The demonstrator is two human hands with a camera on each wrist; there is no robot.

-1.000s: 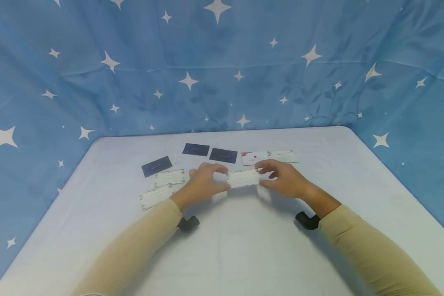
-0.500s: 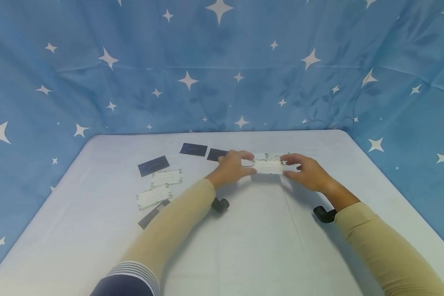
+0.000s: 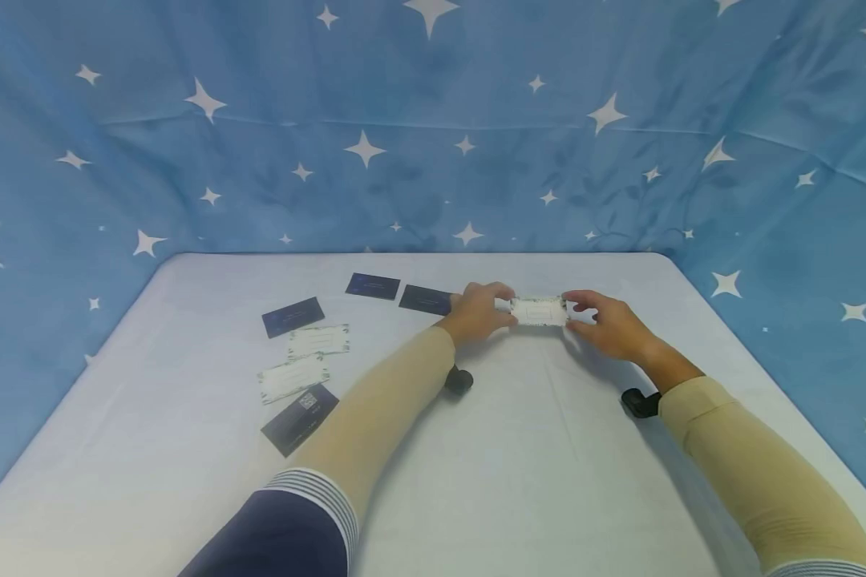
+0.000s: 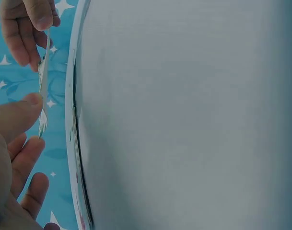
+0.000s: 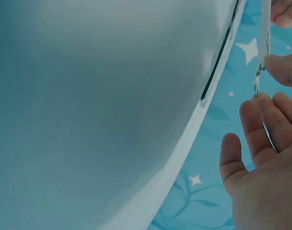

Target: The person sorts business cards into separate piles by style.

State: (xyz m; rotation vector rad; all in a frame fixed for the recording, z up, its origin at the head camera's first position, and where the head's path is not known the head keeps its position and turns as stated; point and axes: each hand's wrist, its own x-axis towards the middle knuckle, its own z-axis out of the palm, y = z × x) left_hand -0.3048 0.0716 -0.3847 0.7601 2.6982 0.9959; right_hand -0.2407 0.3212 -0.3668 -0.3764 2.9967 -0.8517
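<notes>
- A blue star-print backdrop hangs behind and to both sides of everything.
- The table, covered in pale white, fills the lower half of the head view.
- Two arms in tan sleeves reach forward over the table, each with a small black camera mount at the wrist.
- The left hand pinches the left end of a white card between thumb and fingertips, so its grip is clamped on that card.
- The right hand pinches the card's right end in the same way; its grip is likewise clamped on the card.
- The white card, edged with a green leaf pattern, is held lengthwise between the two hands just above the table at its far middle; the left wrist view shows it edge-on.
- Four dark cards lie on the table: three in a loose row at the far left, one nearer by the left sleeve.
- Two more white leaf-edged cards lie between those dark ones, well apart from the hands.
</notes>
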